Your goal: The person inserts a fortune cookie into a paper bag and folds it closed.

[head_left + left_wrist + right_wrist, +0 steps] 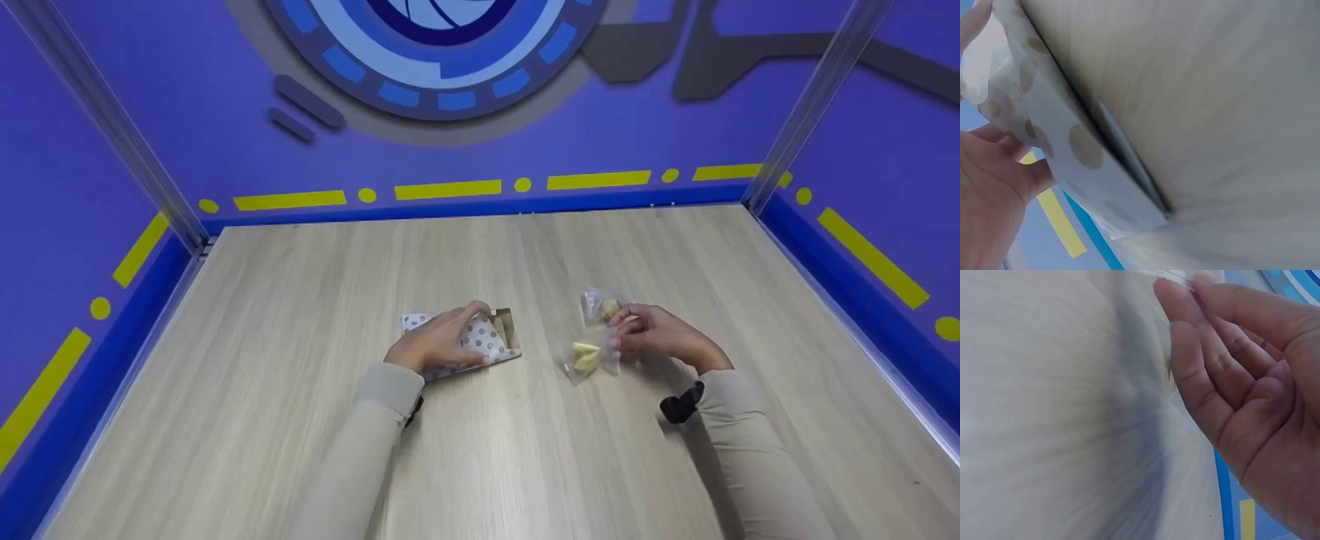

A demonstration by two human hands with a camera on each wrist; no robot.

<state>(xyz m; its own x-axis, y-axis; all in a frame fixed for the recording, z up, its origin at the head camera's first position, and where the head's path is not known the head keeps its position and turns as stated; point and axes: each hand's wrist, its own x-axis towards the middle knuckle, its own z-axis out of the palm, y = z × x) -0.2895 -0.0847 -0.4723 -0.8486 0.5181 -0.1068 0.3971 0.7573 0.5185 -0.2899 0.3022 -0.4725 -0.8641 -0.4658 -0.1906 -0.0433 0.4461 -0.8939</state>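
Observation:
My left hand (437,341) grips a white paper bag (484,337) with grey dots, lying on its side on the table. Its brown inside shows at the open end, which faces right. In the left wrist view the dotted bag (1086,146) fills the space beside the left hand (991,191). To the right, my right hand (664,334) pinches the edge of a clear plastic packet (586,358) with pale yellow pieces inside. A second clear packet (598,306) with a yellowish piece lies just behind it, partly covered by the fingers.
A light wood-grain table (300,300) lies under both hands. Blue-purple panels (465,165) with yellow marks stand at the back and both sides, joined by metal corner posts (802,112).

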